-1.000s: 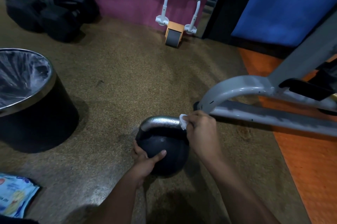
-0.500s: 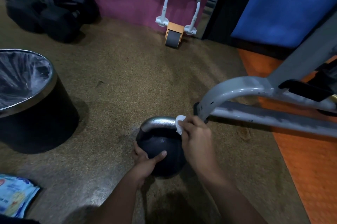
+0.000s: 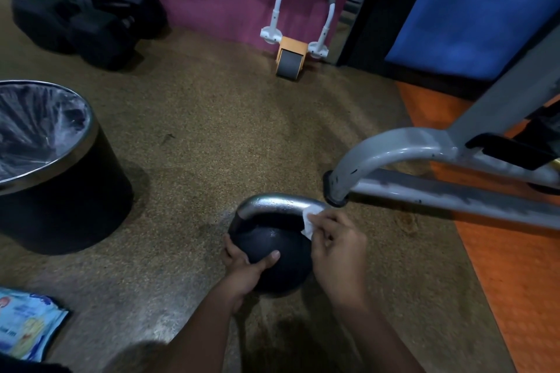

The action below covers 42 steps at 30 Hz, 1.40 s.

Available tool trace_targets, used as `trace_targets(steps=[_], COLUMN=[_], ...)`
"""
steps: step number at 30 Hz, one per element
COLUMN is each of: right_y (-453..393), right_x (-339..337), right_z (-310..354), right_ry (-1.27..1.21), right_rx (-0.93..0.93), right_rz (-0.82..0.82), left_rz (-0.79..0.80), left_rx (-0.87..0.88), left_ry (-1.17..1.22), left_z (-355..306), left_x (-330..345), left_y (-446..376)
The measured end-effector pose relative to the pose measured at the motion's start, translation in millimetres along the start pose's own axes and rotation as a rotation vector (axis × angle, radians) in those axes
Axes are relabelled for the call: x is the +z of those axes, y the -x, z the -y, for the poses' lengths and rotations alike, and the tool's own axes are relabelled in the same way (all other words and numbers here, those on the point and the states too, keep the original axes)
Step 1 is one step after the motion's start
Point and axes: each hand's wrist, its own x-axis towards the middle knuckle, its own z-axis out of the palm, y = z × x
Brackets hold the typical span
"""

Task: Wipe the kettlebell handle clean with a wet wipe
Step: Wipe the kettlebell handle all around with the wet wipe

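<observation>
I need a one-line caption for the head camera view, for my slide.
Right hand rubs a wet wipe on the kettlebell handle; left hand steadies the ball.

The right hand [image 3: 339,254] covers the right end of the kettlebell handle [image 3: 272,202] and most of the wet wipe [image 3: 309,221]. The fingers of the left hand [image 3: 247,266] disappear behind the black bell. The bin [image 3: 63,160] and the wipes packet [image 3: 27,327] run off the left edge, its print too blurred to read. The grey machine frame [image 3: 424,172] leaves on the right.
</observation>
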Motion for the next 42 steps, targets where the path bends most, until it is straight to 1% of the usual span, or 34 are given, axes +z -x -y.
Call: trace_targets(steps=[1, 2, 4, 5, 6, 7, 8, 10, 14, 16, 19, 23, 28, 30, 34, 39, 42], right_y=[3.2, 4.8, 4.6, 3.9, 1.7, -2.0, -7.3, -17.9, -31.3, -32.1, -30.4, -22.8, -26.8, -26.6, -18.4, -23.2, -20.0], right_x=[-2.6, -5.7, -5.6, -4.6, -2.7, -0.8, 1.6, 5.5, 11.4, 18.9, 28.6, 23.7, 26.0, 32.0, 28.6, 26.6, 29.0], right_z=[-1.2, 1.1, 5.5, 7.4, 8.4, 8.8, 9.4, 11.7, 15.4, 15.0, 15.4, 8.5, 5.5, 12.4, 10.7, 7.9, 12.7], right_ry=[-0.165, -0.413, -1.039, -1.298, -1.485, -1.607, -1.693, -1.761, -1.716, -1.719, -1.714, -1.693, -1.777, -1.762, -1.752, -1.775, -1.770], right_rx=[0.187, 0.449, 1.008, 1.212, 1.335, 1.394, 1.412, 1.438, 1.478, 1.477, 1.416, 1.377, 1.366, 1.352, 1.348, 1.362, 1.381], right_rz=[-0.006, -0.009, -0.023, -0.044, -0.053, -0.047, -0.040, -0.040, -0.041, -0.063, -0.089, -0.004, -0.060, -0.038, 0.038, -0.047, 0.026], left_rz=[0.001, 0.004, 0.013, 0.007, -0.004, -0.018, -0.020, 0.002, 0.038, 0.024, 0.036, 0.021, 0.030, 0.007, 0.031, -0.006, -0.006], left_rx=[-0.001, 0.000, 0.005, 0.004, -0.002, -0.007, -0.015, -0.027, -0.038, -0.050, -0.055, -0.065, -0.059, -0.070, -0.066, -0.038, -0.042], left_ry=[-0.003, -0.003, 0.006, 0.003, -0.004, -0.011, -0.010, 0.007, 0.044, 0.044, 0.041, -0.004, 0.017, -0.001, 0.003, -0.011, 0.004], left_z=[0.8, 1.2, 3.3, 3.5, 4.1, 3.5, 3.1, 0.4, 0.7, 2.5, 0.8, -1.0, -0.3, 0.4, -2.4, -1.8, -4.4], left_x=[-0.6, -0.9, -1.5, -1.4, -1.1, -0.6, -0.1, -0.2, -1.3, -1.2, -1.5, -1.6, -1.0, -1.0, -2.0, 0.3, 1.4], left_y=[-0.7, -0.8, -1.9, -1.7, -2.0, -2.1, -2.1, -2.2, -1.2, -1.0, 0.3, -0.5, 0.1, -0.8, 0.2, 3.2, 3.9])
